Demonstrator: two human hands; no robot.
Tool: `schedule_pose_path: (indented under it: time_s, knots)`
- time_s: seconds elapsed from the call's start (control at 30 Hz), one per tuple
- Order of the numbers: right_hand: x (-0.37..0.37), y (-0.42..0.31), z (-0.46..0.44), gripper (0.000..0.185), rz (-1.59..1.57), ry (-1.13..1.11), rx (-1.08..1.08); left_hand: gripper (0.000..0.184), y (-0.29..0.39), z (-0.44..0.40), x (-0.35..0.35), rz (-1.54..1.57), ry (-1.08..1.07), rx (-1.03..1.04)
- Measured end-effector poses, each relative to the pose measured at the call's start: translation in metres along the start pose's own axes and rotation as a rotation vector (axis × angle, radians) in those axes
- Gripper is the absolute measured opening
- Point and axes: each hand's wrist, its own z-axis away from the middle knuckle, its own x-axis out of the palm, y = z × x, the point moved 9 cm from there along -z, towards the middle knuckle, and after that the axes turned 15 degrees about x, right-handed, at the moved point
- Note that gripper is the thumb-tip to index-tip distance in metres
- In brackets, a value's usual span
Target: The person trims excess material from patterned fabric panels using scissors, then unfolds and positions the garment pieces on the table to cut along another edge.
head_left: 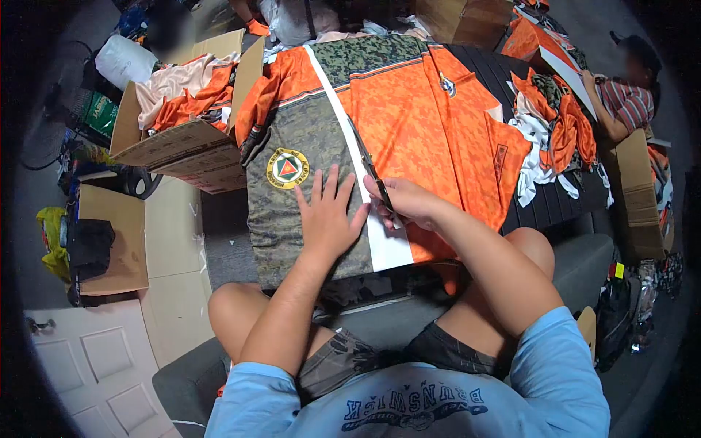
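Observation:
Printed fabric [409, 102] is spread in front of me, with an orange camouflage panel on the right and a green camouflage panel [281, 212] on the left. A white strip [387, 244] runs between them. My left hand [326, 219] lies flat on the green panel, fingers spread, just below its round emblem [288, 169]. In my right hand [409, 201] is a pair of dark scissors [381, 188], blades pointing away from me along the white strip. Whether the blades are apart is hard to make out.
To the left stands a cardboard box [182, 146] of orange and pale cloth. A scrap pile [555, 139] lies on the black surface [522, 80] at right. A person [628, 102] in a striped shirt is beyond it, near another box [639, 193]. A sofa [584, 270] is beneath me.

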Motion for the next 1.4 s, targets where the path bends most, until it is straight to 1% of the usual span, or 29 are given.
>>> schedule_pose_path:
  time_s: [0.27,0.43,0.57,0.73,0.83,1.27,1.4]
  knots:
    - [-0.002,-0.001,0.003,0.049,-0.002,-0.03,-0.011,0.066,-0.001,0.0,0.001,0.004,-0.012,0.0]
    - [-0.007,0.001,0.006,0.048,-0.004,0.013,-0.026,0.066,0.002,-0.002,0.003,0.01,-0.007,0.003]
    - [-0.005,0.0,0.003,0.056,-0.035,0.002,-0.065,0.066,0.002,-0.002,0.005,-0.006,-0.017,0.006]
    - [-0.005,-0.001,-0.003,0.049,0.003,-0.043,0.01,0.066,0.006,0.001,0.001,-0.015,-0.021,0.018]
    - [-0.008,-0.009,-0.006,0.049,0.009,-0.041,0.014,0.067,0.009,0.005,-0.003,-0.021,-0.022,0.0]
    - [-0.009,-0.007,-0.007,0.051,0.035,-0.014,-0.008,0.068,0.011,0.007,0.0,-0.036,-0.035,-0.011]
    - [0.0,-0.004,-0.003,0.052,0.017,-0.063,-0.002,0.07,0.011,0.006,0.0,-0.024,-0.043,-0.015]
